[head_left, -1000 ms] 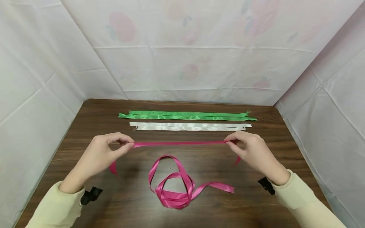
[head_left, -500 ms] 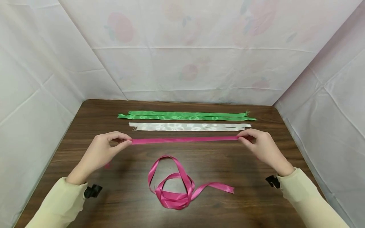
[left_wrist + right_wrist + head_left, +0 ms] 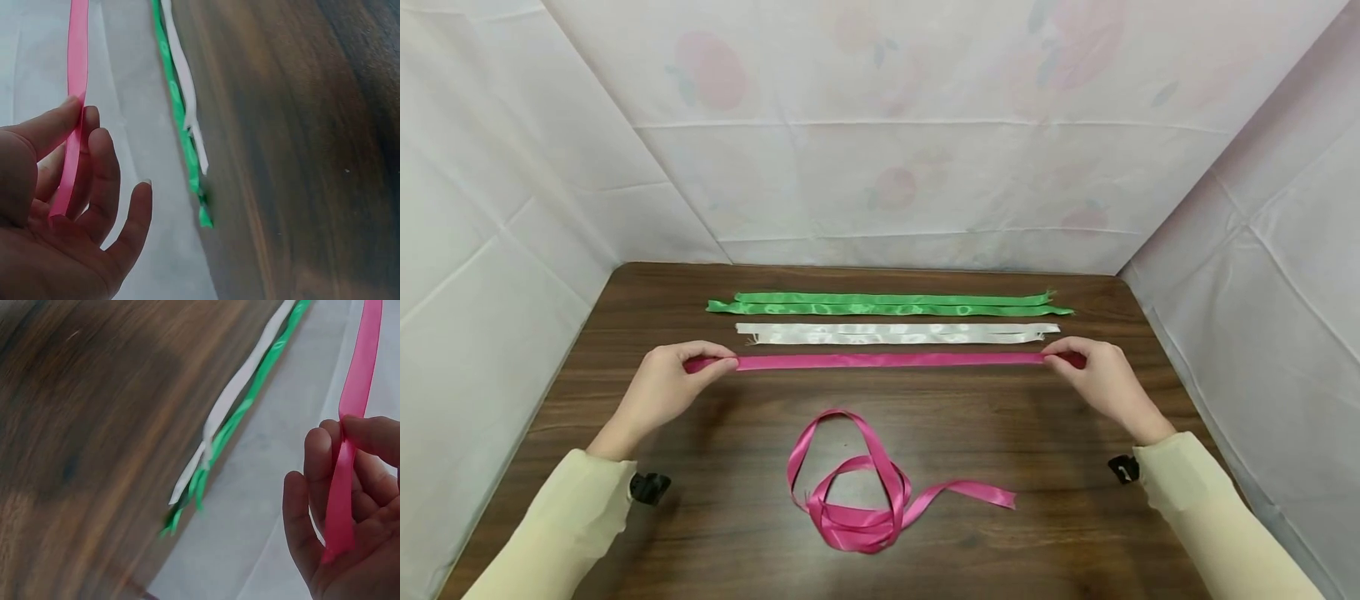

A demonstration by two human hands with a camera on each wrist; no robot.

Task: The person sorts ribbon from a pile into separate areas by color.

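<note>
A pink ribbon [image 3: 887, 360] is stretched straight between the two hands, just in front of the white ribbons. My left hand [image 3: 666, 383] pinches it near its left end between thumb and forefinger. In the left wrist view, the short tail of the pink ribbon [image 3: 74, 150] lies against the palm. On the other side, my right hand [image 3: 1101, 379] pinches near the right end, and a tail of ribbon [image 3: 340, 506] hangs into that palm. A loose, looped heap of pink ribbon [image 3: 857, 529] lies nearer on the table, one end trailing right.
Two white ribbons [image 3: 895, 335] lie side by side across the wooden table [image 3: 715, 533]. Behind them run two green ribbons [image 3: 887, 308], also parallel, with frayed ends. A white cloth with faded fruit prints [image 3: 880, 183] hangs at the table's back, and white cloth flanks both sides.
Both hands have moved apart and slightly away from the body. The pink ribbon between them now spans longer, lies flatter and sits closer to the white ribbons. The looped heap has not moved.
</note>
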